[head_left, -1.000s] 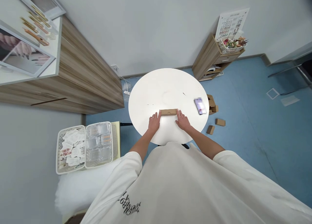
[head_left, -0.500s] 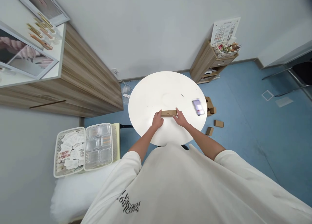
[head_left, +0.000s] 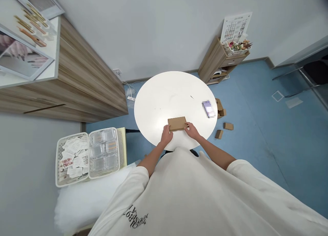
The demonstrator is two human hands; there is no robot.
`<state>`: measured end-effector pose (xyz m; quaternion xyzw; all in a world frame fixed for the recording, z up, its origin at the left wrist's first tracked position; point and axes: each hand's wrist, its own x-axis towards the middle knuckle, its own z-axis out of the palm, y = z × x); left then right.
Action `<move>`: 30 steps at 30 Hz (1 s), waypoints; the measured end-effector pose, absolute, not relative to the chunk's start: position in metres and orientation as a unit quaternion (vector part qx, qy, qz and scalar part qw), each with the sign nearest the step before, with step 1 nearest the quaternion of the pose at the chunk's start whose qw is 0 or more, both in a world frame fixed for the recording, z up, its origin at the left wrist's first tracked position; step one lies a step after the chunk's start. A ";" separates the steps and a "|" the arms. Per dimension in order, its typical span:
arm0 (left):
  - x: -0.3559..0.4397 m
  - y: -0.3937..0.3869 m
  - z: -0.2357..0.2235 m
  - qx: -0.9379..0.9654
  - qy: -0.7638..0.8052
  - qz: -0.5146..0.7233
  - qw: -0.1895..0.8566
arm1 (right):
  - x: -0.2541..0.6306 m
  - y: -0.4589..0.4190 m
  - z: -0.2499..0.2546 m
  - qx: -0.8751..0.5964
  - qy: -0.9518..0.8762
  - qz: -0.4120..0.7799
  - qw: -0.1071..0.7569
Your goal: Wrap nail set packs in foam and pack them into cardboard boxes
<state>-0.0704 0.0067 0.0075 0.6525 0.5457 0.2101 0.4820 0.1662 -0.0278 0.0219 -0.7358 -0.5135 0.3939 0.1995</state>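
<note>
A small flat brown cardboard box (head_left: 177,123) is near the front edge of a round white table (head_left: 164,99). My left hand (head_left: 166,134) grips its near left corner with curled fingers. My right hand (head_left: 191,130) holds its right end, fingers pinched on the edge. The box's broad top face is turned up toward me.
A blurred purple object (head_left: 208,108) lies at the table's right side. Several small cardboard boxes (head_left: 221,126) lie on the blue floor to the right. A white tray of packets and clear cases (head_left: 88,155) sits at my left. A wooden cabinet (head_left: 77,82) and a small wooden shelf (head_left: 217,60) stand by the wall.
The box was standing on its long edge between my flat hands. It has been tipped down and drawn closer to me, and both hands now grip its ends.
</note>
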 end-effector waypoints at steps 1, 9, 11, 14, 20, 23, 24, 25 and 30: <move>-0.070 0.003 0.003 0.646 0.547 0.207 0.491 | 0.165 -0.031 0.019 -0.739 -0.515 0.390 0.192; -0.062 -0.002 -0.016 0.606 0.570 0.219 0.510 | 0.166 -0.046 0.025 -0.767 -0.478 0.398 0.159; -0.059 -0.001 -0.017 0.605 0.577 0.214 0.506 | 0.167 -0.046 0.030 -0.773 -0.461 0.410 0.147; -0.055 -0.001 -0.018 0.600 0.593 0.194 0.500 | 0.169 -0.044 0.034 -0.775 -0.445 0.426 0.139; -0.048 -0.004 -0.009 0.571 0.654 0.155 0.471 | 0.170 -0.036 0.030 -0.725 -0.480 0.460 0.179; -0.040 -0.006 0.006 0.557 0.672 0.137 0.467 | 0.176 -0.035 0.032 -0.713 -0.465 0.482 0.206; -0.036 -0.007 0.011 0.555 0.676 0.135 0.465 | 0.179 -0.035 0.034 -0.711 -0.458 0.488 0.216; -0.032 -0.008 0.017 0.554 0.679 0.136 0.462 | 0.183 -0.035 0.036 -0.711 -0.450 0.491 0.226; 0.003 -0.012 0.039 0.571 0.670 0.164 0.445 | 0.218 -0.038 0.045 -0.694 -0.435 0.503 0.277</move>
